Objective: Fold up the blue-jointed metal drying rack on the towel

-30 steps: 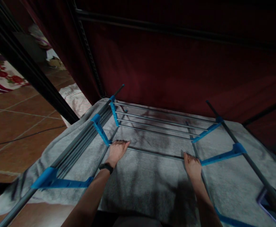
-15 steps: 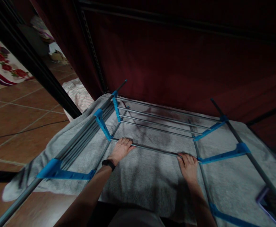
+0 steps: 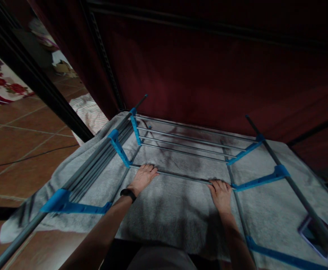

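Resting palm-down with fingers spread, the left hand (image 3: 143,177) lies flat on the grey fluffy towel (image 3: 166,210) that is draped over the grey metal drying rack with blue plastic joints (image 3: 119,148), its fingertips touching the nearest thin grey crossbar (image 3: 181,175). A black wristband (image 3: 128,194) sits on that wrist. The right hand (image 3: 221,195) is flat on the same towel, well apart from the left, with its fingers reaching the same crossbar near a blue joint (image 3: 258,179); they may curl slightly over the bar, though the dim light makes that hard to judge. Neither hand grips anything outright. Beyond the rack hangs a dark red curtain (image 3: 209,75). On the left lies brown tiled floor (image 3: 17,142). A dark phone-like rectangle (image 3: 312,236) lies on the towel at far right.
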Demonstrator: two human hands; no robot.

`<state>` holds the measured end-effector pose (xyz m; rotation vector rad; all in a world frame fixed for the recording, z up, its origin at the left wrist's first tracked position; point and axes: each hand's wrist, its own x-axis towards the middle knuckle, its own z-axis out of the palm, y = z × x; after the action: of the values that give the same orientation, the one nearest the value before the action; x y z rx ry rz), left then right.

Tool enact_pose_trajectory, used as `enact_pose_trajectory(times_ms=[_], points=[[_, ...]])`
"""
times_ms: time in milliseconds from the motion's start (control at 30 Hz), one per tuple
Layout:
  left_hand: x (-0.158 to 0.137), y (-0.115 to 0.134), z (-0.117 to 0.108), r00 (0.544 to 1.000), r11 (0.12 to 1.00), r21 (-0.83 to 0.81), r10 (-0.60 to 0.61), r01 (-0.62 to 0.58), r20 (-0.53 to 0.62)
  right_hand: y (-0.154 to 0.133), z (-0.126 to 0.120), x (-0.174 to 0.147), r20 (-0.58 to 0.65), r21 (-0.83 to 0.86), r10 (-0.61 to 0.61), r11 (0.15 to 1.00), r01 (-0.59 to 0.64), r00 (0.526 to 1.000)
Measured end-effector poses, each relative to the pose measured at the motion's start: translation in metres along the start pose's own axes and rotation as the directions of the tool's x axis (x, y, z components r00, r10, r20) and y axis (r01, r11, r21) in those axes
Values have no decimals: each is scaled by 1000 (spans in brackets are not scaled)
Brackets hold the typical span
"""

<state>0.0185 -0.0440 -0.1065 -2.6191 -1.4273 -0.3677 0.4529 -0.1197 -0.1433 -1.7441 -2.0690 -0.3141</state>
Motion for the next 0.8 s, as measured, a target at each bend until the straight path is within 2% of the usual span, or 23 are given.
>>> enact_pose_trajectory(times_ms=[800], points=[[3, 1, 6, 999, 999, 7, -50, 50, -10, -7, 4, 5, -56, -18, 54, 998, -55, 997]])
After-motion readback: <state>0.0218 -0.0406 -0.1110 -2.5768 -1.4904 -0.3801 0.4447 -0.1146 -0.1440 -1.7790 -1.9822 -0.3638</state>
